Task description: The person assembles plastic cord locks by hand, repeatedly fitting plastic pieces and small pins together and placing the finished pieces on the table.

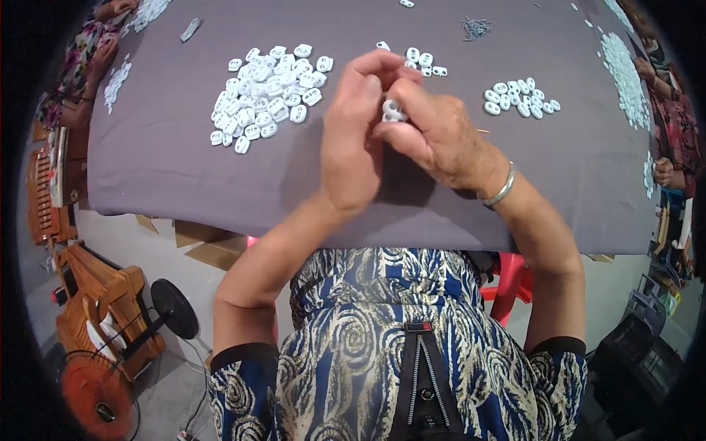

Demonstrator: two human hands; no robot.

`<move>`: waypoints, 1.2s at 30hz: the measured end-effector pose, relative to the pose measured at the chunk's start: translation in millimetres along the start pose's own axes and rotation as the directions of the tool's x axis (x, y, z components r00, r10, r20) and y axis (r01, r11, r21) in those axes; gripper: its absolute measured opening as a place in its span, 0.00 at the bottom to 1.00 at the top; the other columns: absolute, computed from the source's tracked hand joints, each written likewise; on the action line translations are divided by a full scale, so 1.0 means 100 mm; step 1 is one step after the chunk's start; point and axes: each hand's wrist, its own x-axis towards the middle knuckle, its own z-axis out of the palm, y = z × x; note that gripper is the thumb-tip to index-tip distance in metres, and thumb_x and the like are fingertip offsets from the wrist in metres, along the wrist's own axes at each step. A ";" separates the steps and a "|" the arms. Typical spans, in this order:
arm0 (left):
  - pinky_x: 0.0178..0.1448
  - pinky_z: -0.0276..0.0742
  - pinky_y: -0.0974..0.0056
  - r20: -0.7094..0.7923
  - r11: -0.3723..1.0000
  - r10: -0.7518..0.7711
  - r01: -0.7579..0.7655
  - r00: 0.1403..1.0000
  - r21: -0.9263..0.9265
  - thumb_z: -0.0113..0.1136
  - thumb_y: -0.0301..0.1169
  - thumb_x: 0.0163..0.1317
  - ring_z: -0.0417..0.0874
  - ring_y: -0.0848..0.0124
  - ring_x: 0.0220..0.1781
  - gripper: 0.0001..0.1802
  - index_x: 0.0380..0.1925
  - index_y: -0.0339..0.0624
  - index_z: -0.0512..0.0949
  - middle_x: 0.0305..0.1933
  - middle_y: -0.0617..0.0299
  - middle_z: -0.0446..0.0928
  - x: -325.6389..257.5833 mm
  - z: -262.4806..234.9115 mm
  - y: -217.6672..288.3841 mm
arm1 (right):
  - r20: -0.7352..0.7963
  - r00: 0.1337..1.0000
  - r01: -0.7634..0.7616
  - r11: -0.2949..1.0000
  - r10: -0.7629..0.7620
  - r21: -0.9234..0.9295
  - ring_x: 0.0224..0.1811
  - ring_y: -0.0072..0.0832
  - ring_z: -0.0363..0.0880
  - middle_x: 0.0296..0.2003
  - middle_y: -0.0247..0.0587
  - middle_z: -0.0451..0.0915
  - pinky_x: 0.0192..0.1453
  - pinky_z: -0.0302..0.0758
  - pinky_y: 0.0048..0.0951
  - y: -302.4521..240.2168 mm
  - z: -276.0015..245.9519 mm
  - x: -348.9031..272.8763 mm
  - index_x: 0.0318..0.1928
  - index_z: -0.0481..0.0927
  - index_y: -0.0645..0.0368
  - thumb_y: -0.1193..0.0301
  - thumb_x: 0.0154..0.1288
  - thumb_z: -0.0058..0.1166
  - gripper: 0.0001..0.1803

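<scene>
Above the near part of the table, my two hands meet. My right hand (441, 136) is closed, its thumb and forefinger pinching small white plastic cord lock parts (392, 110) with round holes. Against it, my left hand (353, 128) curls its fingers over the far side of the right hand; what lies inside them is hidden. To the left is a large heap of white oval two-hole cord locks (261, 92). Just beyond my hands lie several loose white pieces (419, 57). Right of them, a smaller group of white cord locks (518, 97) is spread out.
A grey cloth covers the table (184, 173). Farther back lies a pile of small grey metal springs (476, 29). A thin wooden stick (482, 131) shows beside my right hand. Other people's hands (664, 173) and white heaps (624, 77) are at the table's sides.
</scene>
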 end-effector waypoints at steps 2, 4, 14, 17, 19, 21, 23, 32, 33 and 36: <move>0.51 0.70 0.68 -0.009 0.980 0.133 -0.130 0.991 0.150 0.33 0.42 0.72 0.76 0.70 0.44 0.24 0.42 0.32 0.72 0.42 0.53 0.76 -0.07 0.05 -0.06 | -0.027 1.000 0.005 0.998 -0.004 0.060 0.28 0.51 0.77 0.23 0.52 0.75 0.30 0.72 0.45 -0.03 0.11 -0.03 0.35 0.67 0.61 0.64 0.62 0.55 0.15; 0.49 0.71 0.68 -0.109 0.994 0.059 -0.049 0.992 0.094 0.32 0.43 0.72 0.76 0.70 0.41 0.25 0.38 0.31 0.73 0.38 0.53 0.76 -0.07 0.08 -0.08 | -0.032 0.999 0.004 1.000 -0.004 0.020 0.27 0.52 0.77 0.23 0.52 0.74 0.29 0.73 0.45 0.01 0.20 -0.07 0.35 0.67 0.61 0.64 0.63 0.53 0.14; 0.43 0.75 0.66 -0.346 0.978 -0.163 0.106 0.924 -0.178 0.31 0.49 0.73 0.78 0.68 0.33 0.29 0.31 0.34 0.72 0.31 0.56 0.74 0.02 0.07 -0.11 | 0.036 0.995 -0.087 0.995 0.089 -0.046 0.29 0.53 0.76 0.25 0.53 0.74 0.30 0.72 0.46 0.05 0.30 -0.03 0.35 0.66 0.61 0.67 0.65 0.49 0.10; 0.43 0.75 0.65 -0.343 0.971 -0.182 0.115 0.921 -0.208 0.32 0.48 0.73 0.78 0.67 0.34 0.28 0.31 0.34 0.72 0.30 0.56 0.73 0.04 0.06 -0.12 | 0.040 0.992 -0.115 0.993 0.116 -0.036 0.30 0.54 0.74 0.26 0.53 0.73 0.30 0.70 0.46 0.05 0.31 -0.03 0.35 0.65 0.61 0.69 0.64 0.49 0.09; 0.43 0.75 0.65 -0.344 0.969 -0.188 0.117 0.920 -0.216 0.32 0.48 0.73 0.78 0.67 0.34 0.28 0.31 0.34 0.71 0.30 0.56 0.73 0.05 0.05 -0.13 | 0.022 0.994 -0.102 0.994 0.103 -0.040 0.30 0.54 0.74 0.26 0.53 0.73 0.30 0.70 0.46 0.06 0.32 -0.04 0.35 0.65 0.60 0.69 0.64 0.49 0.09; 0.43 0.75 0.64 -0.331 0.963 -0.189 0.109 0.924 -0.246 0.34 0.47 0.73 0.78 0.66 0.33 0.26 0.30 0.34 0.71 0.29 0.55 0.73 0.06 0.04 -0.14 | 0.003 0.996 -0.085 0.996 0.085 -0.024 0.30 0.55 0.74 0.27 0.54 0.74 0.31 0.70 0.47 0.05 0.32 -0.03 0.37 0.66 0.61 0.70 0.64 0.49 0.09; 0.43 0.75 0.64 -0.321 0.960 -0.189 0.106 0.928 -0.260 0.34 0.46 0.73 0.77 0.66 0.33 0.26 0.29 0.35 0.70 0.29 0.55 0.73 0.08 0.00 -0.17 | -0.008 0.998 -0.066 0.995 0.065 -0.069 0.30 0.53 0.76 0.26 0.53 0.75 0.30 0.72 0.46 0.08 0.35 -0.03 0.37 0.66 0.61 0.68 0.64 0.49 0.10; 0.46 0.74 0.62 -0.276 0.942 -0.194 0.101 0.941 -0.320 0.36 0.45 0.72 0.76 0.66 0.34 0.23 0.29 0.36 0.69 0.29 0.55 0.72 0.14 -0.01 -0.19 | -0.007 0.998 -0.063 0.988 0.063 -0.140 0.29 0.50 0.79 0.25 0.53 0.77 0.29 0.74 0.45 0.06 0.31 0.01 0.38 0.67 0.62 0.65 0.65 0.49 0.12; 0.47 0.73 0.62 -0.270 0.947 -0.180 0.092 0.946 -0.309 0.37 0.45 0.72 0.76 0.66 0.36 0.23 0.29 0.36 0.69 0.30 0.55 0.73 0.13 0.00 -0.17 | -0.013 0.995 -0.102 0.988 0.101 -0.116 0.28 0.49 0.79 0.24 0.52 0.77 0.28 0.74 0.44 0.05 0.30 0.02 0.38 0.68 0.62 0.65 0.65 0.49 0.13; 0.49 0.72 0.65 -0.219 0.999 -0.036 0.026 0.975 -0.045 0.40 0.41 0.72 0.75 0.69 0.39 0.19 0.35 0.34 0.71 0.33 0.56 0.74 0.12 -0.09 -0.17 | -0.048 0.996 -0.079 0.974 0.071 -0.213 0.25 0.46 0.79 0.23 0.50 0.77 0.25 0.74 0.42 0.11 0.29 0.01 0.36 0.68 0.61 0.63 0.65 0.50 0.13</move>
